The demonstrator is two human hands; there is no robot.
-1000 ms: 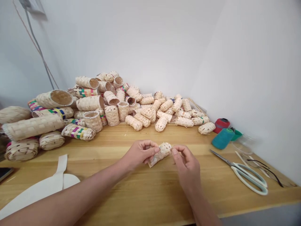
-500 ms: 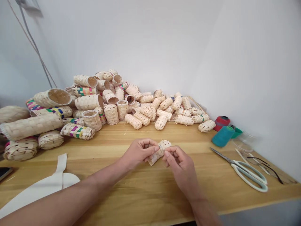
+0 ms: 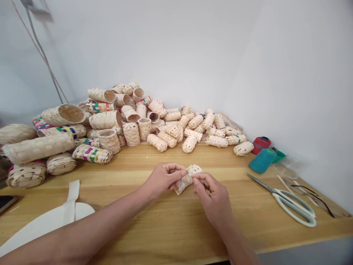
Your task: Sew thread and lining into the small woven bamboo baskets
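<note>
My left hand [image 3: 167, 177] is closed in a pinch, thumb against forefinger, on a thin dark thread [image 3: 188, 178]. Facing it, my right hand [image 3: 211, 193] pinches too, at the thread's other side; whether a needle is in either hand is too small to see. Behind and beneath the fingertips lies a small woven tube [image 3: 196, 169] of pale strips on the wooden table [image 3: 154, 235]. Its near end looks open and flattened, and my fingers partly cover it.
A heap of woven tubes [image 3: 132, 133] lines the back. At right are scissors [image 3: 292, 206], a teal thread cone [image 3: 261, 161], a red one [image 3: 261, 144] and eyeglasses [image 3: 314, 195]. White fabric [image 3: 55, 221] lies left, partly under my forearm, near a phone [image 3: 7, 202].
My right hand has shifted slightly to the right, away from my left, and the thread between them shows more clearly. The whole view has moved slightly.
</note>
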